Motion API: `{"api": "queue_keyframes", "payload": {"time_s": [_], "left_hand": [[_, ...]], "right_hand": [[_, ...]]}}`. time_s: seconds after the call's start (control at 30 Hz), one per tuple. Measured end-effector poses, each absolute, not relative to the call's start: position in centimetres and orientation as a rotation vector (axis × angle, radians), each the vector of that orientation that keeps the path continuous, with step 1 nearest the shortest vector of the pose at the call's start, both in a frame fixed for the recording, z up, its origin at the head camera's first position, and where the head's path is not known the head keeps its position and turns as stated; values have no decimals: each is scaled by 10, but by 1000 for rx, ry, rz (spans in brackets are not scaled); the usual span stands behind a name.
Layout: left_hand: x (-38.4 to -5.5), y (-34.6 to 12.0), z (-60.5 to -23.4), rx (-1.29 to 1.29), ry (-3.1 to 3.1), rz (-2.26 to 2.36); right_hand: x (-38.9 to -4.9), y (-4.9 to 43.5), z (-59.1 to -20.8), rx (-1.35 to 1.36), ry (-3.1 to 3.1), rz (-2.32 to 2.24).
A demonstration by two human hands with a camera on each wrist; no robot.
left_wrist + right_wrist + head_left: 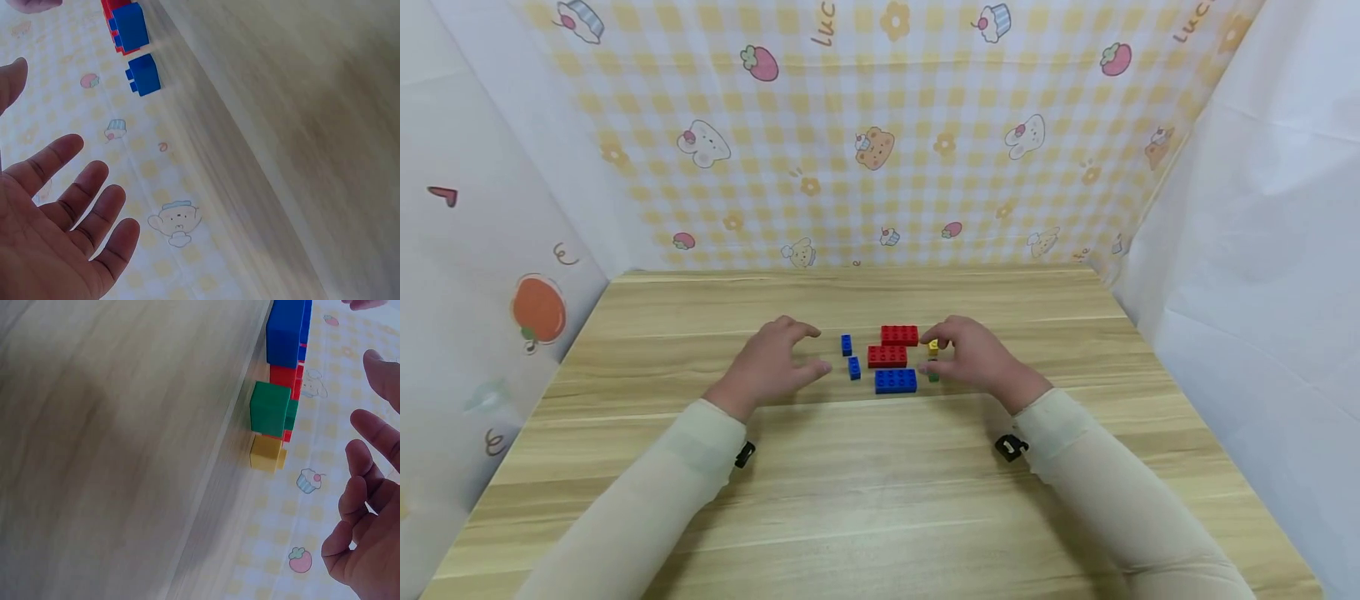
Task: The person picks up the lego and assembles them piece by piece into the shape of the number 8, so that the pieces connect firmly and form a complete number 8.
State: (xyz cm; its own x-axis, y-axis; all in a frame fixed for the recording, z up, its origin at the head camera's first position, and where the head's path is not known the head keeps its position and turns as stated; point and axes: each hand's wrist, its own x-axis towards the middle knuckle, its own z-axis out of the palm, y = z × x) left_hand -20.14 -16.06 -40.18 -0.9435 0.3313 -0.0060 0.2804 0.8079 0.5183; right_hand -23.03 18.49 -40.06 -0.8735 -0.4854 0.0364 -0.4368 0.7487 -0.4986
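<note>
My left hand (773, 365) is held left of the bricks, thumb and fingers spread apart with nothing between them. Nearest to it are two small blue bricks (846, 344), one behind the other. On the opposite side my right hand (977, 357) hovers by a small yellow brick (266, 454) and a small green brick (270, 409), partly covering both in the head view. Its fingers are loosely bent and hold nothing. Between the hands lie two long red bricks (887, 357) and, in front of them, a long blue brick (896, 382). All bricks rest studs up.
The bricks lie on a wood-grain table (880, 483). A yellow checked cloth (835, 108) hangs behind its far edge. White sheets (1255, 217) hang at both sides. A black clip (1011, 447) sits at the right wrist, and another black piece (745, 455) at the left.
</note>
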Motion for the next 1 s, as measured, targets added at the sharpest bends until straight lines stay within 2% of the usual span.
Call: {"api": "queue_keyframes", "payload": {"time_s": [1.0], "left_hand": [[-206,-133,-401,494,2825,739]], "right_hand": [[-229,154,-406,-696,2756,-489]]}}
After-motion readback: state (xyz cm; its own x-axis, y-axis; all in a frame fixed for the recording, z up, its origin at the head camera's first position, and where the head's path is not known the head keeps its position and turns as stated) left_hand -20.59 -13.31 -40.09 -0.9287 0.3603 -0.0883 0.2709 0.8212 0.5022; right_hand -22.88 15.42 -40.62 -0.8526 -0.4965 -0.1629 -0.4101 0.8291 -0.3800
